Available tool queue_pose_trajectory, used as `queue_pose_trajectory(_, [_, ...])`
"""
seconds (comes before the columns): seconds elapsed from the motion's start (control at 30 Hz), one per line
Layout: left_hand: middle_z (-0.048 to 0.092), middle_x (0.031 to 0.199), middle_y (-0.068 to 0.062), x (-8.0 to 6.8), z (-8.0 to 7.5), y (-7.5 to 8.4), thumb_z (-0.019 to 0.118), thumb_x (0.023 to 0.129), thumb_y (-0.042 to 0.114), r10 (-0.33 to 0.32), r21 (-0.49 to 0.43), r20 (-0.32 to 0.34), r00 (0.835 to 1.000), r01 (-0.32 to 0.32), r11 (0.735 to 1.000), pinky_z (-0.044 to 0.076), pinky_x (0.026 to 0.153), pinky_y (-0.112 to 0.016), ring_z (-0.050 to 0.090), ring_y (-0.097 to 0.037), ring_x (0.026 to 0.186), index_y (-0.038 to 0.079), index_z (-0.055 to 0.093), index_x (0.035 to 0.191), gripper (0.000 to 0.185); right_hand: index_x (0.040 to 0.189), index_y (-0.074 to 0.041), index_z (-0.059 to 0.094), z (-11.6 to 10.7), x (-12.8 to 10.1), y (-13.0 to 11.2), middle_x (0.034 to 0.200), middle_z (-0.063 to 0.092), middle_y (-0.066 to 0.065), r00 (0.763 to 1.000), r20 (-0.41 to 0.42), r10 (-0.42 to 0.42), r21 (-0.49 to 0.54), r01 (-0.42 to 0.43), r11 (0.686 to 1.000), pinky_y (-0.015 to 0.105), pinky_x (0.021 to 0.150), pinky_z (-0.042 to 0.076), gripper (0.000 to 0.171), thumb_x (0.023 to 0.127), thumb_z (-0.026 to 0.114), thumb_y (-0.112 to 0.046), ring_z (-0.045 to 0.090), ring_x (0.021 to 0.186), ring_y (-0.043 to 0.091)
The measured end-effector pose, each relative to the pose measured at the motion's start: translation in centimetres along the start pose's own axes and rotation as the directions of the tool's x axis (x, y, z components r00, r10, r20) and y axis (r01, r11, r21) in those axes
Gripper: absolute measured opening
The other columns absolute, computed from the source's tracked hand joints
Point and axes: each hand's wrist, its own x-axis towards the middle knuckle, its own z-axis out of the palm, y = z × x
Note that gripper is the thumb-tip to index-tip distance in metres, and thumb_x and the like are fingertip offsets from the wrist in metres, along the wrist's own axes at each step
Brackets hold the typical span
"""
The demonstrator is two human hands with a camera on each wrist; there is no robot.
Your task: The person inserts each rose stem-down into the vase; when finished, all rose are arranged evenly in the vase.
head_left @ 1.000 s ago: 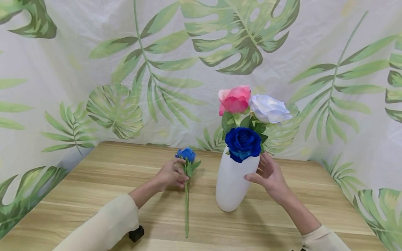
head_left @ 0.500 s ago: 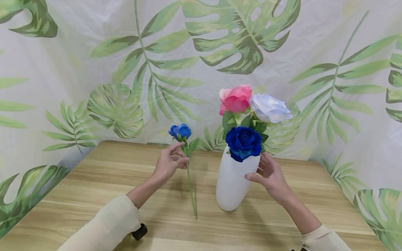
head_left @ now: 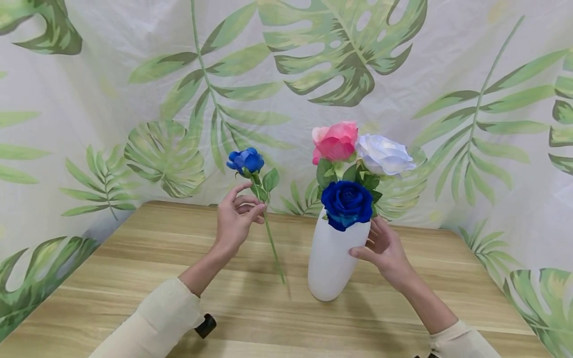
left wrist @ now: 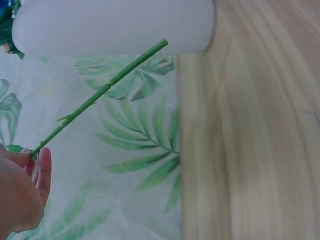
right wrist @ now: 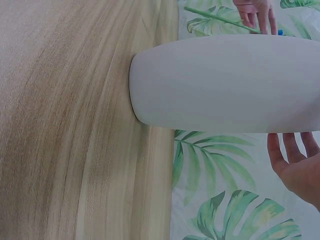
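My left hand (head_left: 237, 216) pinches the green stem of a blue artificial rose (head_left: 246, 160) between thumb and fingers. The rose is lifted off the table and leans a little left, its bare stem end slanting down toward the vase. In the left wrist view the stem (left wrist: 107, 86) crosses in front of the vase's side. A tall white vase (head_left: 331, 263) stands on the table, and my right hand (head_left: 388, 253) holds its right side, thumb in front and fingers partly hidden. The vase contains a pink rose (head_left: 335, 142), a pale white rose (head_left: 385, 155) and a dark blue rose (head_left: 347, 204).
The wooden table (head_left: 156, 248) carries the vase. Right behind its far edge hangs a pale leaf-printed cloth (head_left: 250, 114). A black piece (head_left: 206, 325) sits by the left sleeve (head_left: 156, 313).
My left hand has raised the blue rose from the table, moving it up and tilting its bloom slightly left. The right hand and the vase have stayed in place.
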Motion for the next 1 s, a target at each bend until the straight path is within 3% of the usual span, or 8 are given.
queue_pose_trajectory(0.1, [0.069,0.089,-0.017,0.1,0.2,0.8,0.071,0.090,-0.016,0.012,-0.069,-0.035,0.999,-0.015,0.997,0.065,0.065,-0.033,0.072,-0.011,0.070,-0.004,0.055,0.142,0.056,0.155,-0.015,0.047,0.0,0.0,0.0,0.142,0.062,-0.005,1.000,0.001,-0.002,-0.001,0.002,1.000,0.025,0.099,0.056,0.077,0.087,0.073,0.011,0.061,0.125,0.014])
queue_pose_trajectory(0.27, [0.069,0.087,-0.004,0.2,0.6,2.1,0.069,0.091,-0.016,0.033,-0.179,-0.098,0.995,-0.050,0.983,0.066,0.066,-0.032,0.073,-0.011,0.075,-0.003,0.055,0.141,0.054,0.155,-0.016,0.047,0.0,0.0,0.0,0.142,0.062,-0.005,1.000,0.004,-0.002,-0.003,0.002,1.000,0.025,0.099,0.056,0.077,0.087,0.073,0.011,0.061,0.125,0.014])
queue_pose_trajectory(0.4, [0.069,0.087,0.002,0.4,0.9,3.0,0.067,0.091,-0.019,0.069,-0.216,-0.152,0.986,-0.101,0.971,0.065,0.065,-0.030,0.074,-0.011,0.076,-0.003,0.056,0.142,0.055,0.155,-0.015,0.047,0.0,0.0,0.0,0.143,0.061,-0.004,1.000,0.003,-0.003,-0.006,0.003,1.000,0.025,0.099,0.055,0.077,0.087,0.073,0.011,0.061,0.125,0.015])
queue_pose_trajectory(0.57, [0.069,0.088,0.000,0.6,1.2,4.0,0.067,0.089,-0.020,0.122,-0.250,-0.210,0.970,-0.174,0.953,0.065,0.065,-0.032,0.074,-0.012,0.078,-0.002,0.056,0.143,0.058,0.155,-0.016,0.047,0.0,0.0,0.0,0.143,0.061,-0.004,1.000,0.005,-0.004,-0.005,0.004,1.000,0.025,0.099,0.056,0.078,0.087,0.073,0.011,0.061,0.125,0.015])
queue_pose_trajectory(0.73, [0.071,0.085,-0.001,0.8,1.6,4.8,0.069,0.088,-0.020,0.158,-0.289,-0.225,0.961,-0.221,0.931,0.066,0.067,-0.036,0.076,-0.015,0.075,0.001,0.051,0.148,0.066,0.155,-0.015,0.047,0.0,0.0,0.1,0.143,0.061,-0.005,1.000,0.006,-0.009,-0.003,0.009,1.000,0.025,0.099,0.056,0.077,0.087,0.073,0.012,0.061,0.125,0.015])
queue_pose_trajectory(1.0, [0.071,0.086,-0.001,0.9,2.0,5.4,0.068,0.089,-0.020,0.176,-0.330,-0.204,0.963,-0.237,0.914,0.066,0.066,-0.037,0.076,-0.016,0.073,0.004,0.045,0.154,0.073,0.156,-0.016,0.046,0.0,0.0,0.1,0.144,0.061,-0.005,1.000,0.009,-0.008,0.002,0.008,1.000,0.025,0.099,0.055,0.078,0.087,0.073,0.011,0.060,0.126,0.015])
